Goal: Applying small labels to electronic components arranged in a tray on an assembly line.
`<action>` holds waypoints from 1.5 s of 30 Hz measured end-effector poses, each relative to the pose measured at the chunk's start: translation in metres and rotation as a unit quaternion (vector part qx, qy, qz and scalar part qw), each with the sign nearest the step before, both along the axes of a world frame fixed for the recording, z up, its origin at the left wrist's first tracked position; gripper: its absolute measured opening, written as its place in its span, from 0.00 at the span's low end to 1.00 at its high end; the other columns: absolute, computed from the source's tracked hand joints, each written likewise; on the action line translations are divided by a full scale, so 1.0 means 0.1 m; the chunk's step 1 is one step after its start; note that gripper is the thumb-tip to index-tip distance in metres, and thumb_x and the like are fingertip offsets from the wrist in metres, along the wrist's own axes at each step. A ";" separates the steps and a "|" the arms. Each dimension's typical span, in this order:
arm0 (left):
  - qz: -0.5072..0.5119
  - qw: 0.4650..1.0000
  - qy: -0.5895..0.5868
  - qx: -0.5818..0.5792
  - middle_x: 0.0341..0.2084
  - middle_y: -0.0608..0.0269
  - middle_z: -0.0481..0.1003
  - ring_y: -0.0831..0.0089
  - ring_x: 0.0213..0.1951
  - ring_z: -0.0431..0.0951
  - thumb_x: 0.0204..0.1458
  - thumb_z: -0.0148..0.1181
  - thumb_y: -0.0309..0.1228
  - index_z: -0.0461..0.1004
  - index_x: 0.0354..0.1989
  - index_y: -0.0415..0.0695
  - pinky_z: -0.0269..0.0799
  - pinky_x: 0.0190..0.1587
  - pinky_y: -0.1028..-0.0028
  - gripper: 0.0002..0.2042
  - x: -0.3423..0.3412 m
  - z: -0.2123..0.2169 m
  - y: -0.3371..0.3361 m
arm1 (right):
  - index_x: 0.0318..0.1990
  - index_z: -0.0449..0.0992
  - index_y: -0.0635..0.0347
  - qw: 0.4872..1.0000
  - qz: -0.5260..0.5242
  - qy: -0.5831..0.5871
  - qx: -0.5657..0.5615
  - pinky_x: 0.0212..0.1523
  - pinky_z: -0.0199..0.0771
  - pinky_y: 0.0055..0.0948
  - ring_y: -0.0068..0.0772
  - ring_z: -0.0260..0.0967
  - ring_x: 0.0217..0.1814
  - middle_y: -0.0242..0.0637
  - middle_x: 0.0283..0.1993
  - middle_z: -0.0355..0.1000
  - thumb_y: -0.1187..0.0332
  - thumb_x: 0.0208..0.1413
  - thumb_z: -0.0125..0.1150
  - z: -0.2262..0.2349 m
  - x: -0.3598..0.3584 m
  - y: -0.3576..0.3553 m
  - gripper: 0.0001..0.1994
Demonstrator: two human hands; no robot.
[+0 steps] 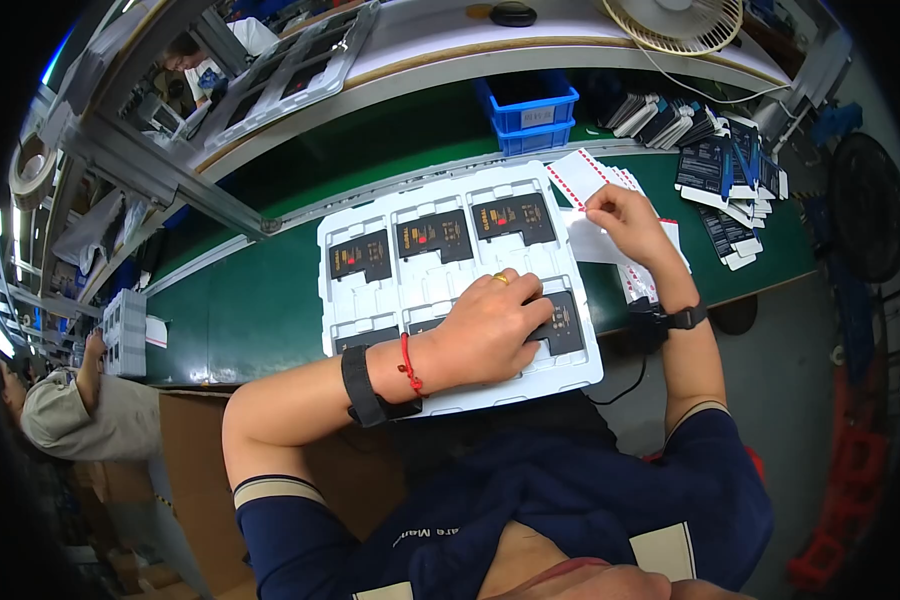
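Note:
A white moulded tray (360, 300) lies before me with several flat black phone batteries in its pockets, such as the battery (434, 237) in the far row. My left hand (495, 325) rests over the near row with its fingers curled against the near right battery (567, 325). Its fingertips are partly hidden, so what they hold cannot be made out. To the right of the tray, my right hand (630, 225) pinches the edge of a white sheet with red marks (578, 178). More such sheets lie fanned out beneath it.
Blue bins (530, 115) are stacked at the back of the green bench (240, 310). Dark printed cartons (715, 165) lie piled at right. A shelf above holds a fan (675, 20) and another tray (300, 70). Another person (90, 410) sits at far left.

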State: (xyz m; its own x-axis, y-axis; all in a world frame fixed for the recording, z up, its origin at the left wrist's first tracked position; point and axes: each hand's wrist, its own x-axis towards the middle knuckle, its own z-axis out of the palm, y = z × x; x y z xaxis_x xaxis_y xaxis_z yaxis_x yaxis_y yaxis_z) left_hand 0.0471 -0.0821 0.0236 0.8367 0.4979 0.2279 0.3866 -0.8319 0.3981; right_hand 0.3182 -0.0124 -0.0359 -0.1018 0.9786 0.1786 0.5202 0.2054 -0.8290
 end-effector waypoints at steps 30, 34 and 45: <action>0.098 0.983 -0.140 0.065 0.21 0.60 0.74 0.61 0.21 0.76 0.45 0.64 0.24 0.76 0.27 0.41 0.72 0.23 0.67 0.03 -0.27 -0.01 -0.07 | 0.43 0.70 0.64 0.962 0.253 0.013 -0.104 0.30 0.67 0.23 0.18 0.66 0.27 0.33 0.25 0.72 0.76 0.52 0.60 0.84 -0.85 -0.57 0.12; 0.095 0.981 -0.150 0.072 0.21 0.59 0.74 0.60 0.21 0.76 0.45 0.64 0.24 0.76 0.27 0.41 0.73 0.24 0.67 0.03 -0.26 -0.02 -0.06 | 0.44 0.70 0.63 0.960 0.260 0.004 -0.103 0.29 0.67 0.23 0.19 0.66 0.27 0.32 0.25 0.71 0.76 0.52 0.61 0.84 -0.86 -0.57 0.12; 0.097 0.983 -0.142 0.069 0.22 0.60 0.75 0.61 0.22 0.76 0.45 0.64 0.24 0.76 0.28 0.41 0.73 0.24 0.67 0.03 -0.26 -0.02 -0.08 | 0.45 0.69 0.63 0.961 0.256 -0.025 -0.097 0.33 0.68 0.25 0.25 0.68 0.29 0.34 0.28 0.72 0.76 0.50 0.62 0.87 -0.89 -0.60 0.14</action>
